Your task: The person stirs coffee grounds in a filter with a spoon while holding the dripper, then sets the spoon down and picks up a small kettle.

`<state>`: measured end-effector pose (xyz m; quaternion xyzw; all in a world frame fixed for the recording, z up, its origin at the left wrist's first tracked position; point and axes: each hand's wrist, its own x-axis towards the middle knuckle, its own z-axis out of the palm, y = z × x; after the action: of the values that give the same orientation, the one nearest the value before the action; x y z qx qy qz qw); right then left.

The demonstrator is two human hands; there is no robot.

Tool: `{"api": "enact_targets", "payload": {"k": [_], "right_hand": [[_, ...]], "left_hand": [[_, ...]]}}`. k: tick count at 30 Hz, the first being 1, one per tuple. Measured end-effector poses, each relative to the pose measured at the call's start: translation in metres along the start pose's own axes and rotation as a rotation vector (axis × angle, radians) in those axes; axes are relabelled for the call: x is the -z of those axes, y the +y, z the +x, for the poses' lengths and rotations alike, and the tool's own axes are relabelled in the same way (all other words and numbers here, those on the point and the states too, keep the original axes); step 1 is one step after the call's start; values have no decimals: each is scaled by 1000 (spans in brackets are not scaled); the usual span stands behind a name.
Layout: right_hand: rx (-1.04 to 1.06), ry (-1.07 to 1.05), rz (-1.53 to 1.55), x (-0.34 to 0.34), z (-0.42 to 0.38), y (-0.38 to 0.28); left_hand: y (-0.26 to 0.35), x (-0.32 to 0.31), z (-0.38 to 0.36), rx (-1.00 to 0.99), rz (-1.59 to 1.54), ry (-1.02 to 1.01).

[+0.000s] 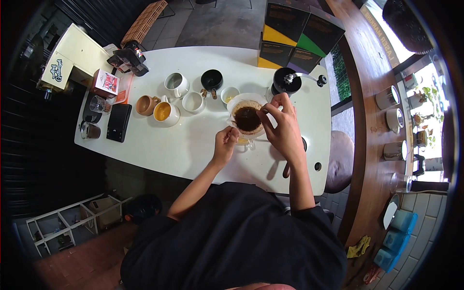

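A coffee dripper [231, 107] lined with a pale paper filter stands in front of me on the white table. Dark wet coffee [248, 119] fills its middle. Part of a clear glass handle [249, 145] shows beneath it. My left hand [225, 146] is closed at the dripper's near left edge, gripping it there. At the right rim my right hand [282, 124] makes a pinch over the coffee; what is between its fingertips is hidden. Just beyond the right hand is a black hand grinder [286, 81] with a metal crank. A dark-handled utensil [286, 170] lies partly under my right forearm.
Several cups are left of the dripper, including a yellow-filled mug [163, 112], a brown cup [145, 105] and a black bowl [212, 79]. A black scale [119, 123] and a cream machine [72, 60] occupy the left end. Black boxes [285, 24] are stacked at the back right.
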<state>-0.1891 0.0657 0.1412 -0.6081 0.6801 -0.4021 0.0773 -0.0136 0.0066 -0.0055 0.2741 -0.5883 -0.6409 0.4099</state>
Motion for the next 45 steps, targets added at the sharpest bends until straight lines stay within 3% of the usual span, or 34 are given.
{"api": "enact_targets", "payload": {"k": [45], "right_hand": [[-29, 32, 39, 1, 0, 2]], "left_hand": [[3, -1, 1, -19, 3, -9]]}}
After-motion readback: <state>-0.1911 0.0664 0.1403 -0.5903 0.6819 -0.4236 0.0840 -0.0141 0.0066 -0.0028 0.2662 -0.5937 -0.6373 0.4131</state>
